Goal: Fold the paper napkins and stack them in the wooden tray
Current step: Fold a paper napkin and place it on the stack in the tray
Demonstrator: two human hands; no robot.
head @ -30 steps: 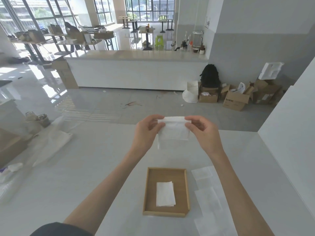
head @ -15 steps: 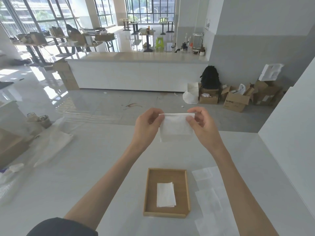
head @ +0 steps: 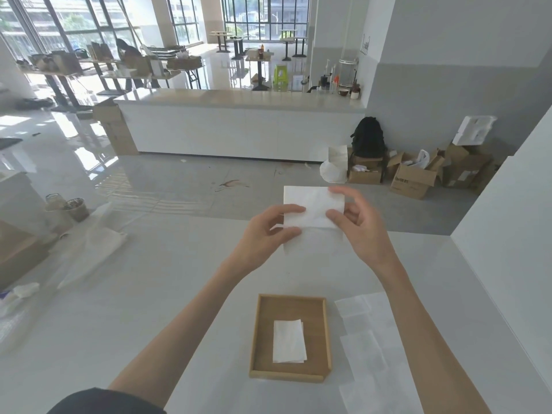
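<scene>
- Napkin [head: 313, 209] is hanging in the air above the bench [head: 149, 294], held between both hands, beyond the far edge of the wooden tray [head: 257, 333] and slightly to its right.
- Left hand [head: 268, 234] is pinching the napkin's left edge — thumb and forefinger closed on the paper at roughly mid-height.
- Right hand [head: 361, 228] is gripping the right side; thumb is pressing the front face, the other fingers [head: 343, 194] are curling over the top right corner.
- Fold line is running left-right across the sheet, approx. level w/ both thumbs. Upper part is reading as doubled and opaque; the lower flap is thinner and hanging down.
- Long axis of the held piece is lying left-right. The folded napkin [head: 289, 342] already in the tray is lying w/ its long axis running near-far — so the held piece probably needs a quarter turn, or one more fold, before stacking.
- Neither hand is clearly nearer the tray; it is sitting below and between the forearms.
- Unfolded napkins [head: 367, 339] are lying on the bench just beside the tray's right wall — nearer the right hand for the next pick.
</scene>
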